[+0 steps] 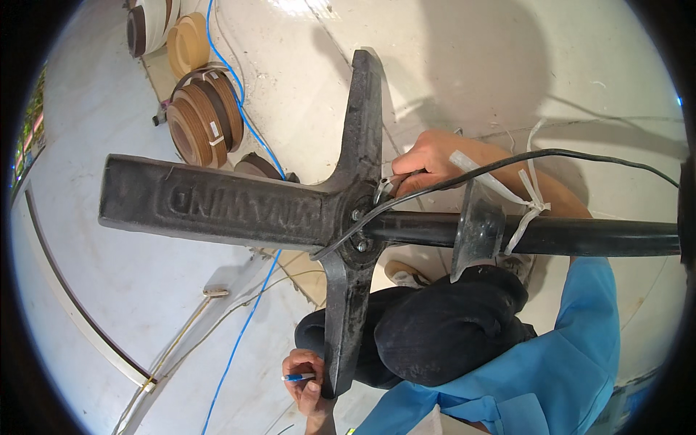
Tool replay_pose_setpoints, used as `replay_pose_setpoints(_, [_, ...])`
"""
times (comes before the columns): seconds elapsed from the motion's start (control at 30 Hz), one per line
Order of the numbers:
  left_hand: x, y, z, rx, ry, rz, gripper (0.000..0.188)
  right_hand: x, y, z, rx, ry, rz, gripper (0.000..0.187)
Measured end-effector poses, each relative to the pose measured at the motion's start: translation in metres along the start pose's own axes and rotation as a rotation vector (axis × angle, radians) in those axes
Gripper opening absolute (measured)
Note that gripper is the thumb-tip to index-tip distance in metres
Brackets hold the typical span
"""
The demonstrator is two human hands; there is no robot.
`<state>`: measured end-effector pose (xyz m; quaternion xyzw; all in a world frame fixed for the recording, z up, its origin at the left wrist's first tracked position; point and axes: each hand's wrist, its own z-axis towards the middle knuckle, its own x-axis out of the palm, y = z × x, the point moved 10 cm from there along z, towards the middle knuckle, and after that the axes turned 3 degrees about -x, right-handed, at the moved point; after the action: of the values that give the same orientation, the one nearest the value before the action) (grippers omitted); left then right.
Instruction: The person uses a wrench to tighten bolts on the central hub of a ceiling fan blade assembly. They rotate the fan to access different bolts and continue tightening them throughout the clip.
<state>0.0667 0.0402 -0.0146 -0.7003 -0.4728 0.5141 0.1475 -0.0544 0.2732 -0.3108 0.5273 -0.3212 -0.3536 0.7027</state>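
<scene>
- Black base (210, 203): sat mid-view, wide leg leftmost; likely heavy, stiff, not fragile, maybe slick where smooth; best grabbed by a leg close to the hub.
- Left hand (307, 378): low, beside lower leg's tip, fingers curled, clamped on blue-and-white pen-like stick (296, 377); couldn't tell if it gripped the leg too.
- Right hand (422, 165): arm bent round beyond the pole (602, 236), fingers closed around metal tool (385, 190) at the hub's upper side.
- Pole: ran rightward, looked rigid.
</scene>
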Motion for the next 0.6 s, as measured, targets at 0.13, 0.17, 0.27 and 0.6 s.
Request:
replay_pose_setpoints(0.13, [0.002,0.002,0.003,-0.017,0.017,0.021,0.055,-0.003,0.010,0.002,-0.062,-0.030,-0.018,0.030])
replay_pose_setpoints(0.17, [0.002,0.002,0.003,-0.025,0.014,0.018,0.054,-0.002,0.006,0.003,-0.030,-0.009,0.037,0.030])
replay_pose_setpoints(0.27, [0.002,0.001,0.001,0.003,-0.023,0.020,0.051,0.008,-0.006,0.002,0.069,0.071,0.162,0.029])
replay_pose_setpoints(0.6, [-0.005,0.002,-0.006,0.037,-0.127,0.089,0.045,0.052,-0.014,-0.034,0.176,-0.316,0.528,0.032])
